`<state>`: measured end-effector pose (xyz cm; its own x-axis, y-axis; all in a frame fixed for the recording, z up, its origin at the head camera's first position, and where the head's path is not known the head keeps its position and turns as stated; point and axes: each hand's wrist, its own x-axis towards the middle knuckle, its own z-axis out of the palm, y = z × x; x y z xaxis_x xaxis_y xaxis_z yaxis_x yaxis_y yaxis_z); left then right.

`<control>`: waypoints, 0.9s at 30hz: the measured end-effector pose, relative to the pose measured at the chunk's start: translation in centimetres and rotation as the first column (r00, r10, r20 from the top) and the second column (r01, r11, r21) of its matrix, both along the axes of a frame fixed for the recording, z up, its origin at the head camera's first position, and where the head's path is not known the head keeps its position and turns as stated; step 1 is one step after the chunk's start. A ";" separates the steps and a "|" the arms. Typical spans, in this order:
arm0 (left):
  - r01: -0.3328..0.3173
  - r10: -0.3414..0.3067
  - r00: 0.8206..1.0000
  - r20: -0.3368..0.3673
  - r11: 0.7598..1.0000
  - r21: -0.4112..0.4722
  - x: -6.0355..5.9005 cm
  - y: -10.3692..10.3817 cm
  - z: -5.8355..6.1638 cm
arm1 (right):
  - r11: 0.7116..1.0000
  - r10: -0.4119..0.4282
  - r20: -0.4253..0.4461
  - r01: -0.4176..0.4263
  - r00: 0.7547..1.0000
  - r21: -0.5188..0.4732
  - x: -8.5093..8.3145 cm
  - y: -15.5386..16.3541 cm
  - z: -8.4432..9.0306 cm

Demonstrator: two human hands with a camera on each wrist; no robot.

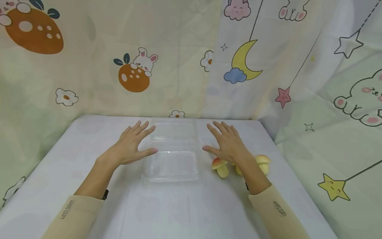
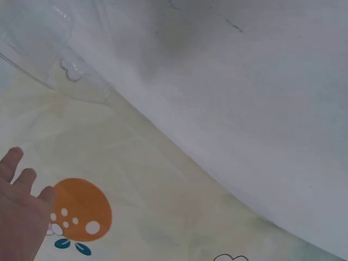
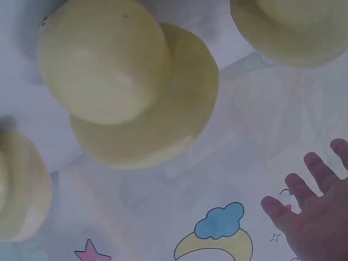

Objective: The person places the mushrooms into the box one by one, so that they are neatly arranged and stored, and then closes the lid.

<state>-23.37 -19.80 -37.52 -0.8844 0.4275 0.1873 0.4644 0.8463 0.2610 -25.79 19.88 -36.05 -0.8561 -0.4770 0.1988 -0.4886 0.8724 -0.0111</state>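
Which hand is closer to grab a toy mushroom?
Right. The right hand hovers just above the mushrooms, which lie on the table right of the clear box. The left hand is on the box's far side.

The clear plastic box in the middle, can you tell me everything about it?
The clear plastic box is a see-through, thin, shiny clamshell container with rounded corners. It lies opened out flat on the white table, one half toward the person and the other toward the curtain, joined along a crease in the middle. It looks empty. The left hand and the right hand are spread open on either side of it; whether the thumbs touch its edges cannot be told. Toy mushrooms lie to its right.
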 end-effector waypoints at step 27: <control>0.048 -0.056 0.996 0.072 0.992 0.117 4.0 -1.6 -0.6 | 0.998 0.037 0.020 -0.036 0.999 -0.059 3.0 2.3 -0.6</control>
